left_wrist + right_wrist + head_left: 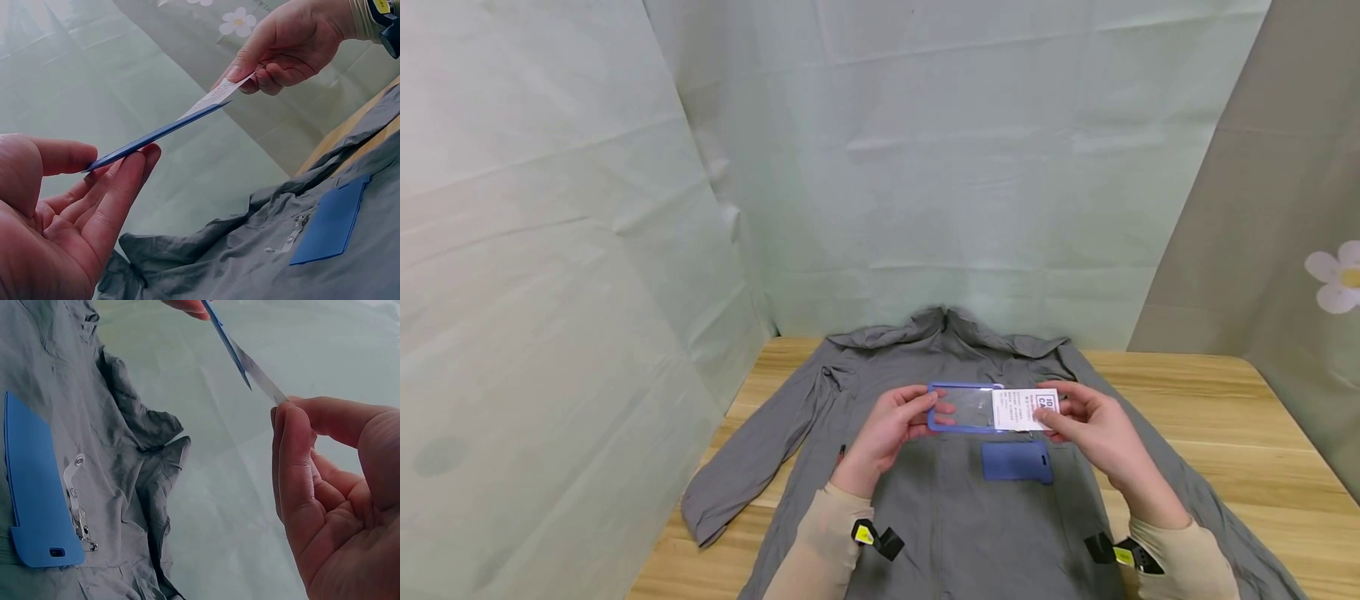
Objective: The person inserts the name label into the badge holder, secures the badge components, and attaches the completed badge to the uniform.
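Note:
My left hand (891, 429) pinches the left end of a blue-framed clear badge holder (964, 407), thumb on one face and fingers on the other. A white printed ID card (1015, 409) overlaps the holder's right end, and my right hand (1093, 429) pinches the card's outer end. In the left wrist view the card (215, 100) runs along the holder (156, 134) at a slant; how far it is inside I cannot tell. Below the hands, a blue slotted cover plate (1017, 462) lies on a grey jacket (910, 475), apart from both hands.
A clear strap with a metal clip (78, 500) lies beside the blue plate on the jacket. The jacket is spread over a wooden table (1210, 417), its sleeves reaching outward. Pale cloth hangs (940, 167) behind the table and at the sides.

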A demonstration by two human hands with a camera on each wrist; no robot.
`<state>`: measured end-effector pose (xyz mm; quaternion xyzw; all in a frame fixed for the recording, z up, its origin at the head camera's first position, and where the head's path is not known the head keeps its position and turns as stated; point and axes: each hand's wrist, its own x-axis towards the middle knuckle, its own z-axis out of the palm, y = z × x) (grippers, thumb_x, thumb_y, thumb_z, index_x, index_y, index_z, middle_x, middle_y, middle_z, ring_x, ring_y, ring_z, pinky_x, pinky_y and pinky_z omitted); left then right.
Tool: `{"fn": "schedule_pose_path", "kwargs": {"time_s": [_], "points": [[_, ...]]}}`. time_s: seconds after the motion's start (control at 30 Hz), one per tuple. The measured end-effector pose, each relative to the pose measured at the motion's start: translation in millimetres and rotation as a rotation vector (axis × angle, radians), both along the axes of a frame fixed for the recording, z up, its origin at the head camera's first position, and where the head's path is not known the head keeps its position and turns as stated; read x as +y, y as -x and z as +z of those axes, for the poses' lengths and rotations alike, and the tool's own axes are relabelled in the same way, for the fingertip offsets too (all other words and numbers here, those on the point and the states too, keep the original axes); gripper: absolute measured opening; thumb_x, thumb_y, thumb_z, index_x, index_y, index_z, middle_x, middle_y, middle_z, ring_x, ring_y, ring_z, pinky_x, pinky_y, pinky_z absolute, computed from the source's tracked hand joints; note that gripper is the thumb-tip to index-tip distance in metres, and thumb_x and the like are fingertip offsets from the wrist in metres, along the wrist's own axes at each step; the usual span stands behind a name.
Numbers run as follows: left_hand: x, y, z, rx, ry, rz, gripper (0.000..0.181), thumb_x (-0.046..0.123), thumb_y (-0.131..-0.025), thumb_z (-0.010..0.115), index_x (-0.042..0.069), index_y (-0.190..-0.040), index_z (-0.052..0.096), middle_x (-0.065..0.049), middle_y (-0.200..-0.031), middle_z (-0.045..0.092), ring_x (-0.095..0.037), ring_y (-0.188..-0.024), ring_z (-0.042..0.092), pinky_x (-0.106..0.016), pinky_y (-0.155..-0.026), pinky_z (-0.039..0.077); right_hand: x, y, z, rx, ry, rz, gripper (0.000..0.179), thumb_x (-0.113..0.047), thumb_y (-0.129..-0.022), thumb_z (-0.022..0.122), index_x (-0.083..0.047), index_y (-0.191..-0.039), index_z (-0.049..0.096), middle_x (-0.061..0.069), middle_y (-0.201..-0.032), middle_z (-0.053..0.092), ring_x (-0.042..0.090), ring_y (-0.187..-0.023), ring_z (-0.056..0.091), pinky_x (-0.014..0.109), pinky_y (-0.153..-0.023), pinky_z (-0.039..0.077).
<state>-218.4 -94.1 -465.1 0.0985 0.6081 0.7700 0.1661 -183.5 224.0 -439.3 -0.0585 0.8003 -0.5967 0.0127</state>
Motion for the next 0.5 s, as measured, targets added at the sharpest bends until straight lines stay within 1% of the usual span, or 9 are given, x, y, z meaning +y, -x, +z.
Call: {"fn": "schedule_pose_path", "kwargs": {"time_s": [0.07,0.23,0.5], "points": [[0.0,0.1,-0.4,0.0,0.0,-0.001,0.047,0.018,-0.108,0.066,-0.016,-0.139,0.059,-0.015,-0.112,0.079,-0.014,-0.094,0.078,-0.032,-0.086,0.064,0.2,0.2,-0.1,-0.002,0.004,-0.001,0.053,-0.012,-0.099,0.08,0.003,-0.145,0.06,0.015,-0.1,0.076,0.024,-0.08,0.074,0.035,-0.07,0.065],[-0.1,-0.6,-0.4,-0.003,0.001,-0.001,0.043,0.018,-0.108,0.067,-0.013,-0.137,0.062,-0.015,-0.112,0.079,-0.014,-0.094,0.078,-0.033,-0.087,0.064,0.0,0.0,-0.3,-0.008,0.013,0.007,0.055,-0.01,-0.099,0.08,0.004,-0.147,0.058,0.015,-0.1,0.076,0.019,-0.078,0.074,0.032,-0.069,0.064],[0.7,-0.3,0.6,-0.01,-0.007,-0.005,0.043,0.017,-0.108,0.066,-0.014,-0.137,0.061,-0.014,-0.111,0.08,-0.014,-0.094,0.079,-0.033,-0.087,0.064,-0.1,-0.1,0.3,-0.007,0.018,0.013,0.057,-0.011,-0.098,0.08,0.003,-0.148,0.056,0.015,-0.1,0.076,0.018,-0.078,0.074,0.032,-0.069,0.064]]}}
